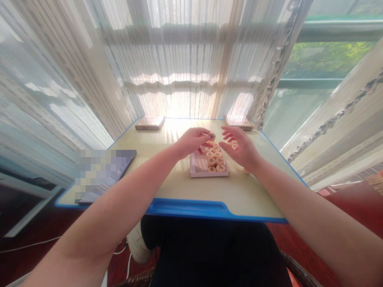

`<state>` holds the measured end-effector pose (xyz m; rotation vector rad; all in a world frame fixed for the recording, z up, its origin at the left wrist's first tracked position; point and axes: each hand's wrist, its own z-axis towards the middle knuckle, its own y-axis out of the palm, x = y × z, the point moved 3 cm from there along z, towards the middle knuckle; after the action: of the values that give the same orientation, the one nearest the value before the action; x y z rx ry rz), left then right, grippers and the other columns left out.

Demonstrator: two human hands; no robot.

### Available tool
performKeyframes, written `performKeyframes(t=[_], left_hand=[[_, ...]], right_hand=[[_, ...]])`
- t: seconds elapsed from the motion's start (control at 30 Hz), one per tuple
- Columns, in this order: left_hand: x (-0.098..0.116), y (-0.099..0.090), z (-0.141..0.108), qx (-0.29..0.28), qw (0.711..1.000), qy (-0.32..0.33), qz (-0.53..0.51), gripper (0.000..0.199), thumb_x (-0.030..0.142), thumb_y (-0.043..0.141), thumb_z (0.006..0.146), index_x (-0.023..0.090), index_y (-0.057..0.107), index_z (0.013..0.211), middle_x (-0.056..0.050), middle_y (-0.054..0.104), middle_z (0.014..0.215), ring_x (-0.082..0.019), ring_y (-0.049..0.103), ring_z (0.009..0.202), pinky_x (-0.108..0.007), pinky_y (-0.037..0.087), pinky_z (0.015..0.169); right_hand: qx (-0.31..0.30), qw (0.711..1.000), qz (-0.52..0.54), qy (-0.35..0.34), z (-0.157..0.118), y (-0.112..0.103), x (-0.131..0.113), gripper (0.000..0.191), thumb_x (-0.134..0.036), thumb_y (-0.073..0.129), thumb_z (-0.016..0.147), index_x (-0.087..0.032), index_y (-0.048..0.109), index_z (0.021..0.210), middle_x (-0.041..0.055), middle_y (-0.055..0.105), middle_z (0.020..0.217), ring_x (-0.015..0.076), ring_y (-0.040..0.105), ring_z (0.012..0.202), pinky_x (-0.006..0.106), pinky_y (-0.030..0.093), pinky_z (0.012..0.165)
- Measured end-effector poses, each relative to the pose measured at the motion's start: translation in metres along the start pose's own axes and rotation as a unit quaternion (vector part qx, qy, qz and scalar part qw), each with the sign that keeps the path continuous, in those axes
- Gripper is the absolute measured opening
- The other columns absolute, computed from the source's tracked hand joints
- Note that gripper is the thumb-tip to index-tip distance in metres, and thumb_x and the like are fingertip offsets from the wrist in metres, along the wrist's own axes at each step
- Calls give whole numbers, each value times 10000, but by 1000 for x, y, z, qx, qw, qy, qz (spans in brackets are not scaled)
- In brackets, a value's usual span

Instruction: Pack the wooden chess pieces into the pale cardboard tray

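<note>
A shallow pale box (200, 163) sits near the middle of the table. Round wooden pieces (211, 161) with dark characters lie in two columns in its right part, and the lower left part of the box shows its bare floor. My left hand (196, 140) is over the far left side of the box, its thumb and fingers closed on a round wooden piece (212, 136). To the right of the box, my right hand (239, 147) has its fingers spread, near more loose pieces (234, 146) partly hidden by it. I see nothing held in it.
Two flat boxes stand at the far edge, one at the left (150, 122) and one at the right (238, 122). A dark flat object (127, 163), partly pixelated, lies on the table's left side. The table (179, 190) has a blue rim with a molded tray at the front.
</note>
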<state>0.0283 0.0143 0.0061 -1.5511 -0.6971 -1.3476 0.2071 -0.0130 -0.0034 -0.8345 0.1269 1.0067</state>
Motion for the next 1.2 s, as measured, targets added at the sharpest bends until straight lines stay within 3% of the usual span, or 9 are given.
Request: performKeyframes(t=[0.27,0.43,0.57,0.67,0.9,1.03,1.2], left_hand=[[7,7,-6,-59,998,8,8,328,393,627,816,115,627,992,-142,692,1042,-180,700,760,-167,290,354],[6,2,-7,-67,997,-29,14,394,449,653,776,94,670,945,-153,719,943,-169,689,688,-183,348,386],[7,0,-7,-59,998,-33,-8,406,463,669,752,86,684,902,-152,726,893,-145,666,616,-190,360,396],[8,1,-8,-58,998,-23,-20,370,439,668,755,89,688,874,-142,727,877,-125,647,592,-191,371,407],[9,2,-9,-70,997,-32,-5,293,381,654,756,94,686,804,-117,725,799,-95,586,527,-200,353,411],[10,-1,-8,-40,999,-17,4,291,391,640,773,103,670,745,-89,706,719,-54,481,459,-204,332,415],[8,-3,-5,-41,999,-2,-14,244,331,670,758,113,629,656,-26,607,549,-30,398,413,-196,277,406]], right_hand=[[-9,999,7,-32,1,2,-4,262,-364,553,867,-257,644,1088,56,569,1016,148,606,790,306,536,686],[-14,999,-7,-35,1,1,-5,281,-343,510,890,-262,643,1125,65,593,1015,174,607,869,324,540,727],[19,999,-13,-27,0,-2,-12,272,-337,532,870,-241,641,1100,61,618,987,160,612,792,317,540,691],[9,1000,-22,-19,0,-2,-17,294,-376,590,826,-238,637,1082,53,634,978,162,616,757,319,537,670],[-9,1000,-24,-7,1,-1,-19,240,-397,612,818,-224,672,973,36,671,894,155,615,724,307,512,659],[-20,1000,-6,-16,2,-1,-21,260,-410,590,832,-224,669,995,40,666,877,153,614,731,295,516,643],[-25,999,-17,-41,2,-1,-23,255,-374,570,849,-221,649,1037,48,661,929,150,613,746,294,521,660]])
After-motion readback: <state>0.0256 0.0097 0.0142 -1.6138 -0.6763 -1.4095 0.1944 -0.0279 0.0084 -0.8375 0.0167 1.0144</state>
